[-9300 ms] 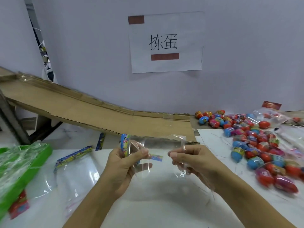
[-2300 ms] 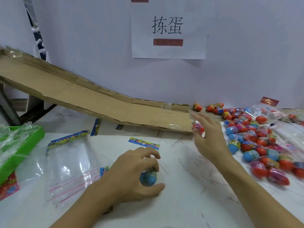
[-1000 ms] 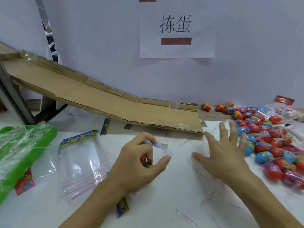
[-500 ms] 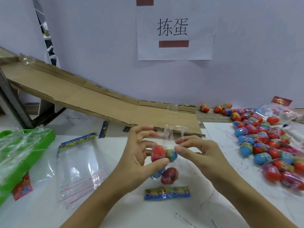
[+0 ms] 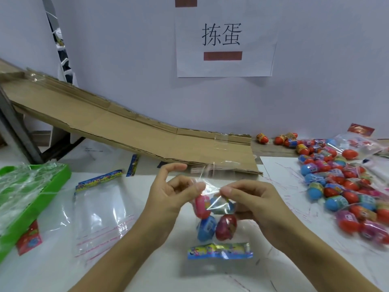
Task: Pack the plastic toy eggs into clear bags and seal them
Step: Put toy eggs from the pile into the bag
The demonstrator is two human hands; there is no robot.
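Both grips are narrow pinches on one clear bag (image 5: 216,207): the left hand (image 5: 168,199) nips the film between thumb and forefinger at the bag's upper left, and the right hand (image 5: 250,201) pinches it just beside, at the upper right, so the two thumbs nearly meet. The bag hangs between the hands above the near middle of the white bench (image 5: 147,270), its printed header strip (image 5: 220,250) at the bottom (so the open mouth is up by the fingers). Inside it sit four toy eggs: a pink egg (image 5: 201,206) and a blue-and-silver egg (image 5: 223,206) above, a blue egg (image 5: 206,228) and a dark red egg (image 5: 226,227) below, all touching one another.

Loose eggs (image 5: 341,186) in red, blue and pink lie heaped along the bench's right edge, some under clear film. An empty clear bag (image 5: 101,216) with a printed header lies flat toward the left side, next to a green tray (image 5: 42,199) holding crumpled film at the left edge. A cardboard ramp (image 5: 126,133) slopes down from the far left to the middle of the far edge, and a paper sign (image 5: 224,39) hangs on the wall behind.
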